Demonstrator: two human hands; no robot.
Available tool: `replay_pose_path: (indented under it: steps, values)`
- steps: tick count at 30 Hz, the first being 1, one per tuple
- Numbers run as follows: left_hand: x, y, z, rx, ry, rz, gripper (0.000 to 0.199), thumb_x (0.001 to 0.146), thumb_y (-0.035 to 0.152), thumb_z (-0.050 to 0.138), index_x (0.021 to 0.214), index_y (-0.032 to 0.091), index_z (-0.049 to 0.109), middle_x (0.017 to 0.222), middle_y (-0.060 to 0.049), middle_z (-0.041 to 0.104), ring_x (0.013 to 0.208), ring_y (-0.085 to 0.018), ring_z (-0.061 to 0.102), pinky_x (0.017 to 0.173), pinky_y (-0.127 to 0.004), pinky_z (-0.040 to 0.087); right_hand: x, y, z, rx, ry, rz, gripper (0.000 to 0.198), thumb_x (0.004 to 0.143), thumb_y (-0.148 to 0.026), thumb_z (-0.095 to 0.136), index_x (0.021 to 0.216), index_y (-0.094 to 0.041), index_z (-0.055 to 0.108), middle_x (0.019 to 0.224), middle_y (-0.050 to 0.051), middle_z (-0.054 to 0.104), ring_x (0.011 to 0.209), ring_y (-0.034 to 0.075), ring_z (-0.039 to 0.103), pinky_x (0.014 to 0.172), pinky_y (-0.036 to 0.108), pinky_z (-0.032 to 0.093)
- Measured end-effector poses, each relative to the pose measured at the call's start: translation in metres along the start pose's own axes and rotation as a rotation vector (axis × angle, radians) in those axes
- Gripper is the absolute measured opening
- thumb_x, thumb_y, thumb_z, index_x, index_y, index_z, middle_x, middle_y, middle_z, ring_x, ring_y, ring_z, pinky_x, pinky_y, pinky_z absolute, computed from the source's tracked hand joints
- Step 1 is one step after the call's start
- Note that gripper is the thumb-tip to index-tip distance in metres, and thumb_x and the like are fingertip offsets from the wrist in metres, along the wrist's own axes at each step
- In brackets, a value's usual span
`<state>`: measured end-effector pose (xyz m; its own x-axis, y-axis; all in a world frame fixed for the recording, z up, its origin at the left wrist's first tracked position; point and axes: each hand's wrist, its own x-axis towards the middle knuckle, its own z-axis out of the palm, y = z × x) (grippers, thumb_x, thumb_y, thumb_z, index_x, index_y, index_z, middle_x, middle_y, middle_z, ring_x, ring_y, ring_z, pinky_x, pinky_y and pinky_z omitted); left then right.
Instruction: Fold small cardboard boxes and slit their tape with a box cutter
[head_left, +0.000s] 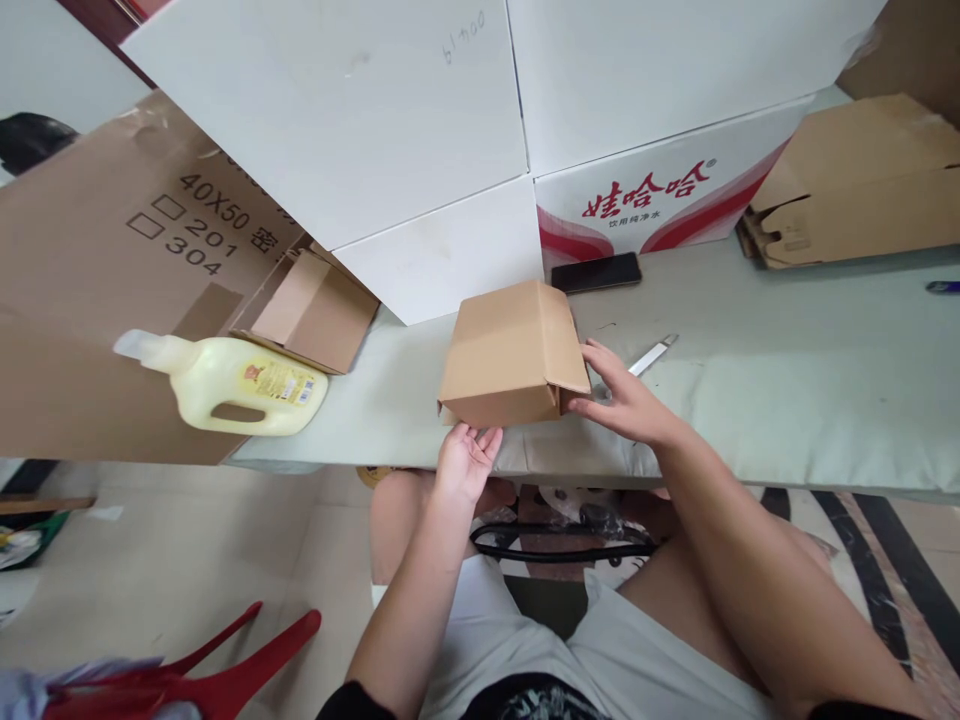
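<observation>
On my feed the light is soft and fairly bright; I can't tell its source. The small carton (499, 345) has a paler top and a darker near side. Beyond it, the white boxes (337, 120) look evenly lit and slightly grey. Left of it, I can read the print on the large carton (105, 300). Nearer me and left of it, the red chair (259, 667) looks softer, stretched by wide-angle distortion.

The middle box (499, 345) has a bottle (225, 370) left, a cutter (649, 358) right, perhaps a phone (598, 273) behind.
</observation>
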<state>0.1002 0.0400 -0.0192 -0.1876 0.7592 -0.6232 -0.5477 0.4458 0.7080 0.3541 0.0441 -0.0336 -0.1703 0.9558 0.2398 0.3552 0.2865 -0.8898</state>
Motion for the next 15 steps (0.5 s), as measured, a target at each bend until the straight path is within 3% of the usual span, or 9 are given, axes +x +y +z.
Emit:
replay_pose_path:
  steps: [2,4,7,9,12,15]
  values:
    - [-0.003,-0.001,0.002,-0.006,0.019,0.001,0.014,0.087,0.012,0.056,0.095,0.023,0.059,0.089,-0.001,0.071,0.074,-0.013,0.071,0.079,-0.030,0.061,0.000,0.000,0.001,0.054,-0.032,0.017,0.083,0.083,-0.065,0.070,0.153,-0.026,0.044,0.162,0.014,0.044,0.155,0.039,0.031,0.125,0.060,0.026]
    - [-0.005,-0.001,0.001,-0.015,0.040,0.031,0.035,0.083,0.010,0.058,0.111,0.031,0.056,0.098,0.003,0.072,0.076,-0.011,0.070,0.082,-0.030,0.059,0.000,0.000,0.004,0.072,-0.024,0.015,0.084,0.081,-0.063,0.073,0.151,-0.025,0.046,0.159,0.015,0.047,0.148,0.040,0.041,0.121,0.061,0.032]
    - [-0.005,0.001,-0.004,0.011,0.057,0.156,0.072,0.077,0.006,0.058,0.132,0.048,0.039,0.106,0.008,0.071,0.079,-0.009,0.068,0.083,-0.029,0.056,0.000,0.001,0.007,0.010,-0.020,-0.015,0.060,0.080,-0.060,0.075,0.126,-0.023,0.067,0.135,0.015,0.064,0.130,0.040,0.055,0.112,0.061,0.040]
    - [-0.002,0.001,-0.010,0.084,0.043,0.267,0.080,0.073,0.008,0.060,0.136,0.051,0.035,0.106,0.008,0.070,0.078,-0.009,0.065,0.081,-0.028,0.054,0.000,0.002,0.008,-0.038,-0.041,-0.030,0.046,0.079,-0.060,0.076,0.107,-0.024,0.075,0.124,0.014,0.066,0.125,0.039,0.057,0.109,0.060,0.042]
    - [0.003,0.000,-0.022,0.227,-0.001,0.351,0.053,0.071,0.017,0.063,0.119,0.036,0.055,0.109,0.003,0.070,0.085,-0.013,0.065,0.079,-0.027,0.052,0.000,0.001,0.009,-0.047,-0.051,-0.067,0.046,0.075,-0.063,0.079,0.103,-0.027,0.078,0.131,0.013,0.064,0.131,0.041,0.052,0.112,0.060,0.040]
    - [0.009,-0.001,-0.031,0.297,-0.042,0.380,0.021,0.072,0.021,0.064,0.092,0.025,0.064,0.111,-0.002,0.070,0.108,-0.018,0.064,0.085,-0.026,0.052,-0.002,-0.005,0.008,0.015,-0.036,-0.078,0.049,0.075,-0.060,0.079,0.111,-0.026,0.076,0.135,0.013,0.066,0.131,0.040,0.054,0.112,0.059,0.042]
